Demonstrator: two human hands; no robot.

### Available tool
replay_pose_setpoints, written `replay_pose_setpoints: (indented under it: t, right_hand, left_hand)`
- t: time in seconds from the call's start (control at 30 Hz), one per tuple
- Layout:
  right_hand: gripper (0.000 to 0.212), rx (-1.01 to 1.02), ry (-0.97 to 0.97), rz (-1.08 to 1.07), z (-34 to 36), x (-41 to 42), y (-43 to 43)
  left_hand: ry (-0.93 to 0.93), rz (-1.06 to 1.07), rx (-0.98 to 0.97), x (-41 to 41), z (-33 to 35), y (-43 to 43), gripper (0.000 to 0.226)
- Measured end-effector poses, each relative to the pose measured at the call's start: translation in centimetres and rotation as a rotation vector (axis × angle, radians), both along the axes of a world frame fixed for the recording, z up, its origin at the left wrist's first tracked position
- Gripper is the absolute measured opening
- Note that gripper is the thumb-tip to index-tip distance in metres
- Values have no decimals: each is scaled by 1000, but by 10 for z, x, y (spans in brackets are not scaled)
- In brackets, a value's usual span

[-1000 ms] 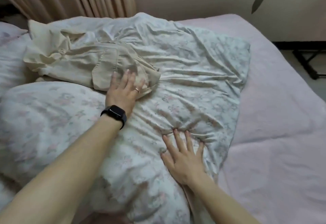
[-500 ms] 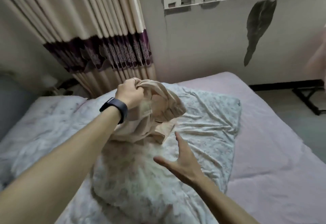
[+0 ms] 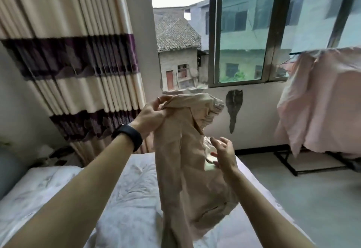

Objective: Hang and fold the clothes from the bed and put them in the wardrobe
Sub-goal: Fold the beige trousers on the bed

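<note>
at the far left, a cream curtain (image 3: 74, 56) with dark purple bands hangs beside the wall, and below it lies the bed (image 3: 259, 193), covered by a pale floral duvet (image 3: 125, 199). left of centre, the left hand (image 3: 150, 117), with a black smartwatch (image 3: 130, 135) on its wrist, is clenched around the upper edge of a beige shirt (image 3: 185, 160) and holds it up in the air above the bed. the shirt hangs down from that grip in a long crumpled fall, its collar end bunched near the window sill and its lower part dropping out of view at the bottom edge. just to the right, the right hand (image 3: 224, 154) is released, fingers spread and loosely curled, right beside the shirt's edge; whether it touches the cloth i cannot tell. behind the hands, a window (image 3: 242, 33) with a dark frame shows tiled roofs and buildings outside, and a dark stain (image 3: 233, 109) marks the wall under the sill. at the far right, a pink sheet (image 3: 322, 101) is draped over a black metal rack (image 3: 289, 161) standing on the grey floor (image 3: 312, 199).
</note>
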State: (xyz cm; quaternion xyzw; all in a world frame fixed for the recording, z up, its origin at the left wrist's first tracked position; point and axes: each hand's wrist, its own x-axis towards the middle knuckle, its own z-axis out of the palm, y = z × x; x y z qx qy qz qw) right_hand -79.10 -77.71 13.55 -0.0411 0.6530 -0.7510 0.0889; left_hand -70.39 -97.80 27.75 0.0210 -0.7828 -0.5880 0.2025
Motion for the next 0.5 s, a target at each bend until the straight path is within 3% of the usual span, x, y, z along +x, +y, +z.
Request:
replay_pose_setpoints:
  t: [0.07, 0.13, 0.2, 0.23, 0.3, 0.43, 0.47, 0.5]
  right_hand:
    - [75, 207, 85, -4, 14, -14, 21]
    - [97, 184, 136, 138, 28, -21, 32]
    - [73, 113, 134, 307, 34, -24, 37]
    - [54, 134, 167, 340, 38, -22, 40]
    - [37, 241, 272, 322, 45, -17, 39]
    - [36, 591, 585, 410, 70, -3, 36]
    - [32, 657, 679, 450, 79, 0, 35]
    - [31, 692, 745, 480, 88, 2, 37]
  left_hand:
    - [-10, -104, 59, 13, -4, 17, 40]
    - [-16, -166, 88, 27, -13, 29, 45]
    - [-69, -158, 126, 39, -25, 34, 46]
    - [-117, -131, 117, 47, -29, 38, 40]
    - [-231, -60, 53, 60, -35, 36, 32]
    - [-349, -110, -126, 61, -30, 61, 97]
    - [-341, -135, -211, 55, -26, 72, 103]
    - [-307, -119, -287, 48, -22, 83, 95]
